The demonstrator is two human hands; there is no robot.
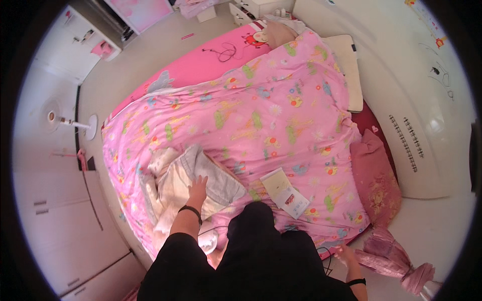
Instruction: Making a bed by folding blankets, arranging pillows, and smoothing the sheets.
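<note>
My left hand (pixel 198 186), fingers apart, is over a grey and beige padded cloth (pixel 222 184) that lies in a heap on the bed. I cannot tell how firmly it touches the cloth. Beneath the cloth spreads a pink quilt (pixel 263 124) printed with animals and flowers. Low on the right, past the bed's near edge, my right hand (pixel 345 254) hangs with its fingers a little bent and nothing visible in them. A black cable (pixel 330 257) loops close to it. An open booklet (pixel 286 193) with printing lies on the quilt before my knees.
A rose-coloured pillow (pixel 374 177) lies at the bed's right edge, against the wall. Below it hangs a tied pink curtain (pixel 391 250). A thin dark cable (pixel 226 52) lies on the pink mattress (pixel 196 67). To the left stand a white fan (pixel 90 126) and white cabinets (pixel 71 214).
</note>
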